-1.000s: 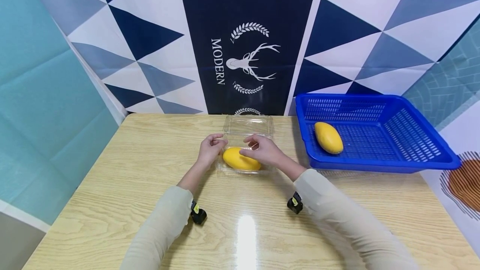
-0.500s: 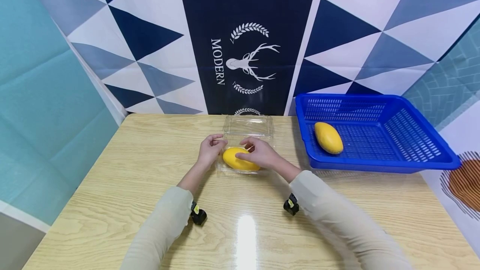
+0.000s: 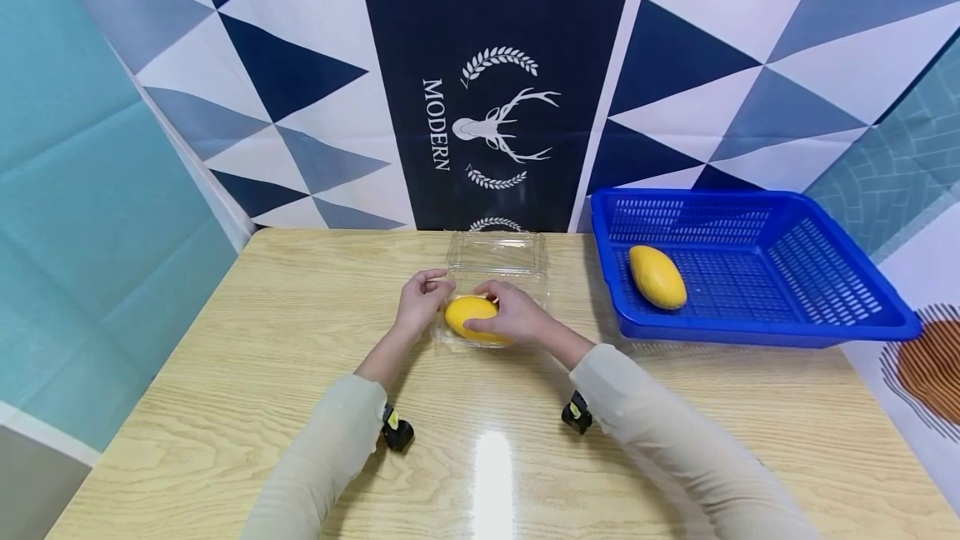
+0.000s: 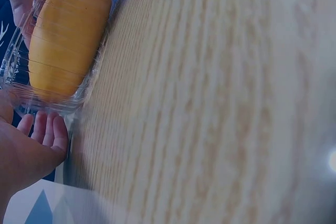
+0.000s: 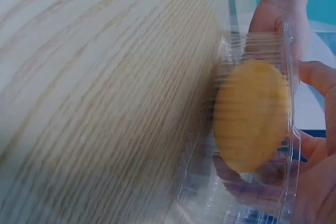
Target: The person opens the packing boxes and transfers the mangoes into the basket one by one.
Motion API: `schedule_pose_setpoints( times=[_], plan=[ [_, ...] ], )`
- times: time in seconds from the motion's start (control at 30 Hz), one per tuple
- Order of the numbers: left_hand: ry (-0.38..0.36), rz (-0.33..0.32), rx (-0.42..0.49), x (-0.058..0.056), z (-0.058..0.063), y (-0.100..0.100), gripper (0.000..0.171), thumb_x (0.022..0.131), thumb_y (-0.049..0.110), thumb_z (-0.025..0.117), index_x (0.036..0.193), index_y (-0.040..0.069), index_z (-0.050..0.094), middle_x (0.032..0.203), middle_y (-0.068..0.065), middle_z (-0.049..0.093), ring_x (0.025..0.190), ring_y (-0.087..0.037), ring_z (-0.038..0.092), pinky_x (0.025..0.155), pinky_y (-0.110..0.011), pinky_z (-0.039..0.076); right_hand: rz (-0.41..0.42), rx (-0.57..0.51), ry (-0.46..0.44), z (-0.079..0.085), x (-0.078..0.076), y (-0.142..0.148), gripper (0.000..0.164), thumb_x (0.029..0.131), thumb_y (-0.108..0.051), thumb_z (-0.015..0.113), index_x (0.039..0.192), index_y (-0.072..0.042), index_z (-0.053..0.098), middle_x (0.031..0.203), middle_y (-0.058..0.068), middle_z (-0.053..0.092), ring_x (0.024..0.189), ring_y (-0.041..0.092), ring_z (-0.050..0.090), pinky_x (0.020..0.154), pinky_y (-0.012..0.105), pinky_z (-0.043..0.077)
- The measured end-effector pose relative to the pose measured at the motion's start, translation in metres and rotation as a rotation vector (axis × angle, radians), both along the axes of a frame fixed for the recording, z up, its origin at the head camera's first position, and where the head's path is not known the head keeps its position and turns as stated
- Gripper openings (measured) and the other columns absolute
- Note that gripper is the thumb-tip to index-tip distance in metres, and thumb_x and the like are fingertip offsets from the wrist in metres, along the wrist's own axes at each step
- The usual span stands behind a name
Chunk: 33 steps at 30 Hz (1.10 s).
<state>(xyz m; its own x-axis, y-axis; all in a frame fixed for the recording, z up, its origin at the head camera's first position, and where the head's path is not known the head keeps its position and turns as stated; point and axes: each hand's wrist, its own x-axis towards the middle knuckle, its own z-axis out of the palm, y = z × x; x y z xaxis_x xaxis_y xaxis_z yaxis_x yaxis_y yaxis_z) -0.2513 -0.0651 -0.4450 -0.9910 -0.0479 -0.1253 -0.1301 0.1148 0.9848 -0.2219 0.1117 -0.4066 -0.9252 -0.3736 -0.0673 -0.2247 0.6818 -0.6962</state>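
Note:
A yellow mango (image 3: pixel 467 312) lies inside a clear plastic clamshell container (image 3: pixel 472 346), whose lid (image 3: pixel 498 252) is folded back toward the wall. My right hand (image 3: pixel 515 315) reaches into the container from the right and grips the mango's right end, thumb on the near side and fingers on the far side. In the right wrist view, its fingers (image 5: pixel 247 187) show through the clear wall around the mango's end. My left hand (image 3: pixel 420 300) holds the container's left edge; in the left wrist view its fingers (image 4: pixel 50 129) are at the end wall, thumb by the rim.
A blue plastic basket (image 3: pixel 750 330) stands at the back right of the wooden table (image 3: pixel 300 323), with another yellow mango (image 3: pixel 657 277) in it. A patterned cloth (image 3: pixel 495 23) hangs right behind the table's back edge.
My right hand has moved left and slightly down over the mango, its fingers now closing around the right end. The left hand, container and basket have stayed in place.

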Motion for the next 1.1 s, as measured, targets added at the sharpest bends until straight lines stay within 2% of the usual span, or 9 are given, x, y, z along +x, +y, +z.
schedule_pose_setpoints(
  times=[0.17, 0.4, 0.67, 1.1],
  plan=[
    [-0.002, -0.002, -0.001, 0.0, -0.002, -0.001, 0.04, 0.088, 0.015, 0.064, 0.125, 0.002, 0.055, 0.09, -0.003, 0.056, 0.063, -0.007, 0.048, 0.056, -0.016, 0.041, 0.005, 0.038, 0.008, -0.004, 0.0, -0.003, 0.064, 0.075, -0.034, 0.075, 0.127, -0.005, 0.052, 0.114, 0.013, 0.059, 0.098, 0.022, 0.055, 0.084, 0.034, 0.047],
    [-0.002, -0.001, -0.005, 0.0, -0.003, 0.0, 0.039, 0.088, 0.014, 0.064, 0.124, 0.003, 0.055, 0.092, -0.004, 0.057, 0.063, -0.007, 0.048, 0.057, -0.017, 0.042, -0.004, 0.076, -0.055, -0.004, 0.001, -0.007, 0.072, 0.073, -0.036, 0.077, 0.133, -0.008, 0.048, 0.124, 0.013, 0.055, 0.101, 0.022, 0.054, 0.085, 0.035, 0.046],
    [0.0, 0.009, -0.005, 0.0, -0.002, 0.001, 0.038, 0.087, 0.016, 0.065, 0.123, 0.005, 0.056, 0.091, -0.002, 0.057, 0.064, -0.007, 0.048, 0.056, -0.016, 0.04, 0.01, 0.099, -0.057, -0.006, -0.004, -0.011, 0.075, 0.072, -0.033, 0.078, 0.135, -0.008, 0.046, 0.126, 0.013, 0.054, 0.104, 0.023, 0.054, 0.087, 0.035, 0.046],
    [0.006, 0.015, 0.007, -0.002, -0.004, 0.001, 0.035, 0.087, 0.016, 0.065, 0.12, 0.006, 0.058, 0.089, -0.002, 0.057, 0.065, -0.007, 0.048, 0.057, -0.016, 0.041, 0.035, 0.061, -0.083, -0.01, -0.009, -0.014, 0.072, 0.072, -0.028, 0.078, 0.134, -0.007, 0.046, 0.12, 0.009, 0.058, 0.098, 0.02, 0.054, 0.083, 0.032, 0.045]
  ],
)
